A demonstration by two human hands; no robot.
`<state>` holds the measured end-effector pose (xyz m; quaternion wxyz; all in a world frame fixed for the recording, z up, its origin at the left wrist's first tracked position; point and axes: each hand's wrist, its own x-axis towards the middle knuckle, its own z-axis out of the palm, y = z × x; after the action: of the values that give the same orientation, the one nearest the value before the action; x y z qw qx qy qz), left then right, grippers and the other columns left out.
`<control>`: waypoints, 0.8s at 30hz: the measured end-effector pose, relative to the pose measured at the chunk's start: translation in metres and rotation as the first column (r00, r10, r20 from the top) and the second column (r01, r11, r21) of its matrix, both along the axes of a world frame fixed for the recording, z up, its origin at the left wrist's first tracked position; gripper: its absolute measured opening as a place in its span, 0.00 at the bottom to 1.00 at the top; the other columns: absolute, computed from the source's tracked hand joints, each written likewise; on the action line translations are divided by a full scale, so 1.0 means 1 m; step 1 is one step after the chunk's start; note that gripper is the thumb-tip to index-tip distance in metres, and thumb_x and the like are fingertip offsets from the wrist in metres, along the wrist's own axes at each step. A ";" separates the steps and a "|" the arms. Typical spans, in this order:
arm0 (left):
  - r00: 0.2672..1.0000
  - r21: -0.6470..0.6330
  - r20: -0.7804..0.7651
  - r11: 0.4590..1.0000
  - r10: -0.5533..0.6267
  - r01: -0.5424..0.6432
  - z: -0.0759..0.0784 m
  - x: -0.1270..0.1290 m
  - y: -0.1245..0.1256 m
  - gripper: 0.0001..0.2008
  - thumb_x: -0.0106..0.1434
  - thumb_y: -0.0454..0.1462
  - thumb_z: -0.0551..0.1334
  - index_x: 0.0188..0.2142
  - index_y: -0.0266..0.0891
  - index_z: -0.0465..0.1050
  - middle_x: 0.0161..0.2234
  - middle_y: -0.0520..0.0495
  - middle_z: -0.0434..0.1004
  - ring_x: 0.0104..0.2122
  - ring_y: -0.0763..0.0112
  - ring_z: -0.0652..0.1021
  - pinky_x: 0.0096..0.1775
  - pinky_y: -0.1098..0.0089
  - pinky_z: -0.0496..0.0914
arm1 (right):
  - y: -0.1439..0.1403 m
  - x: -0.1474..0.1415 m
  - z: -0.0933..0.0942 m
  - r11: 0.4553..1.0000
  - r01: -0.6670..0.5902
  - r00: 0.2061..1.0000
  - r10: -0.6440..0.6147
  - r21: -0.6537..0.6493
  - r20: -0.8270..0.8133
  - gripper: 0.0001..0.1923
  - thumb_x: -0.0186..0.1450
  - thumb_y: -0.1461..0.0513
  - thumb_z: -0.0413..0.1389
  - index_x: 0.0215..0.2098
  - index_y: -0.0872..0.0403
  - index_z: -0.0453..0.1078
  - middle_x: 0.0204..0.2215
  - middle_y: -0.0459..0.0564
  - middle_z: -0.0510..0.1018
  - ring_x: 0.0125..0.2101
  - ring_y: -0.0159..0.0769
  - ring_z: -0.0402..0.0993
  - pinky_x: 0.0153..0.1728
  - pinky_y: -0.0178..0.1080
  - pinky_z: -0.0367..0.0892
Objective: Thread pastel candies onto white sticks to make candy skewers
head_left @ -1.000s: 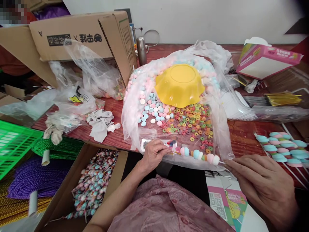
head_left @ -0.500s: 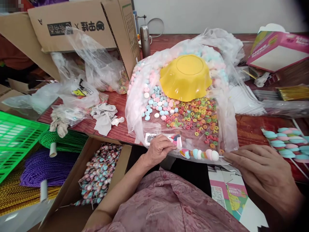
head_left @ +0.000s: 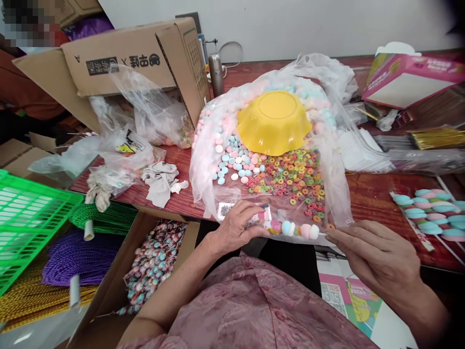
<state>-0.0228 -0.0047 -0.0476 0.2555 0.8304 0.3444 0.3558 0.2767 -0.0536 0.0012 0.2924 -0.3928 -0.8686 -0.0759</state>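
Note:
A candy skewer (head_left: 305, 231) of pink, white and blue marshmallows with fruit-coloured rings lies level over the near table edge. My right hand (head_left: 381, 257) pinches its white stick at the right end. My left hand (head_left: 238, 224) is closed around the other end, where a printed clear wrapper (head_left: 225, 209) with a black-and-white code shows past the fingers. How far the skewer sits inside the wrapper is hidden by the left hand. Just beyond my hands lie loose marshmallows (head_left: 241, 173) and sugared gummy rings (head_left: 290, 177) on clear plastic sheeting.
A yellow bowl (head_left: 274, 123) stands upside down among the sweets. Marshmallow sticks (head_left: 432, 213) lie at the right. Left are a cardboard box (head_left: 127, 63), crumpled cloth (head_left: 160, 179) and a green basket (head_left: 32, 218). Below, an open carton holds wrapped skewers (head_left: 156, 266).
The skewer has shifted left, its far end now within my left hand's fingers. My right hand has followed leftward, still on the stick. The camera view has turned slightly.

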 end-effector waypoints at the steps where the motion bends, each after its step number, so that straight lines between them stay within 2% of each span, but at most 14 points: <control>1: 0.999 -0.018 -0.034 0.999 -0.039 0.039 0.002 0.000 0.001 0.29 0.59 0.52 0.67 0.55 0.39 0.70 0.50 0.35 0.76 0.49 0.57 0.75 0.50 0.59 0.71 | 0.001 0.001 -0.001 1.000 -0.017 1.000 0.017 0.009 -0.020 0.11 0.65 0.71 0.57 0.42 0.52 0.75 0.30 0.49 0.82 0.29 0.35 0.75 0.34 0.39 0.70; 2: 0.994 -0.035 -0.075 0.996 -0.084 0.081 0.004 0.000 0.002 0.35 0.56 0.54 0.68 0.57 0.39 0.68 0.52 0.34 0.75 0.51 0.55 0.75 0.51 0.58 0.70 | 0.001 0.001 -0.002 0.998 -0.049 0.998 0.050 0.025 -0.031 0.12 0.64 0.72 0.57 0.42 0.53 0.75 0.31 0.50 0.82 0.30 0.36 0.75 0.34 0.40 0.70; 3: 0.985 -0.056 -0.121 0.991 -0.125 0.119 0.006 0.001 0.003 0.35 0.55 0.55 0.69 0.56 0.38 0.68 0.51 0.34 0.75 0.51 0.54 0.75 0.51 0.58 0.70 | 0.001 0.000 -0.002 0.996 -0.081 0.996 0.083 0.041 -0.034 0.13 0.63 0.73 0.58 0.43 0.54 0.74 0.32 0.51 0.82 0.30 0.37 0.75 0.34 0.40 0.70; 7: 0.951 -0.195 -0.247 0.971 -0.188 0.141 0.013 0.007 0.003 0.17 0.64 0.49 0.64 0.43 0.37 0.73 0.35 0.45 0.79 0.36 0.63 0.78 0.39 0.68 0.69 | 0.000 -0.006 -0.002 0.992 -0.104 0.995 0.105 0.076 0.000 0.13 0.63 0.73 0.56 0.44 0.55 0.73 0.33 0.53 0.81 0.31 0.37 0.73 0.34 0.41 0.69; 10: 0.947 -0.262 -0.266 0.959 -0.181 0.110 0.017 0.011 0.001 0.15 0.65 0.48 0.63 0.39 0.38 0.73 0.31 0.49 0.78 0.30 0.68 0.76 0.33 0.72 0.65 | 0.000 -0.010 0.003 0.993 -0.072 0.997 0.069 0.096 0.043 0.13 0.64 0.73 0.53 0.43 0.55 0.73 0.34 0.52 0.79 0.31 0.36 0.72 0.33 0.39 0.67; 14: 0.921 -0.183 -0.371 0.981 -0.122 0.057 0.018 0.014 -0.001 0.21 0.60 0.54 0.65 0.38 0.39 0.73 0.31 0.49 0.78 0.31 0.65 0.77 0.31 0.71 0.63 | 0.006 -0.014 0.011 0.995 -0.102 0.985 0.099 0.013 0.142 0.12 0.66 0.71 0.48 0.39 0.55 0.72 0.31 0.50 0.76 0.31 0.36 0.70 0.32 0.39 0.62; 18: 0.861 -0.047 -0.508 0.998 0.007 -0.036 0.014 0.013 0.002 0.30 0.53 0.62 0.64 0.35 0.38 0.72 0.31 0.44 0.78 0.31 0.59 0.78 0.29 0.70 0.62 | 0.014 -0.018 0.018 0.988 -0.146 0.970 0.151 -0.044 0.192 0.11 0.67 0.71 0.47 0.33 0.54 0.69 0.24 0.47 0.72 0.27 0.34 0.66 0.31 0.39 0.57; 21: 0.861 -0.001 -0.505 0.998 0.059 -0.069 0.014 0.012 0.003 0.32 0.48 0.64 0.65 0.32 0.37 0.72 0.30 0.44 0.78 0.31 0.58 0.79 0.29 0.69 0.62 | 0.018 -0.024 0.019 0.992 -0.122 0.964 0.123 -0.020 0.234 0.12 0.67 0.70 0.47 0.31 0.54 0.68 0.22 0.46 0.70 0.24 0.35 0.64 0.29 0.40 0.54; 24: 0.902 -0.057 -0.431 0.998 0.005 -0.033 0.018 0.015 0.000 0.30 0.46 0.61 0.69 0.33 0.37 0.74 0.29 0.46 0.79 0.30 0.60 0.79 0.29 0.69 0.62 | 0.019 -0.034 0.018 0.995 -0.101 0.960 0.093 0.017 0.264 0.11 0.66 0.71 0.47 0.29 0.54 0.67 0.23 0.46 0.70 0.25 0.36 0.64 0.30 0.41 0.53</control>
<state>-0.0075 -0.0048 -0.0295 0.1956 0.8767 0.4113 0.1550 0.2426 -0.0347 0.0189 0.1839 -0.3318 -0.9167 -0.1259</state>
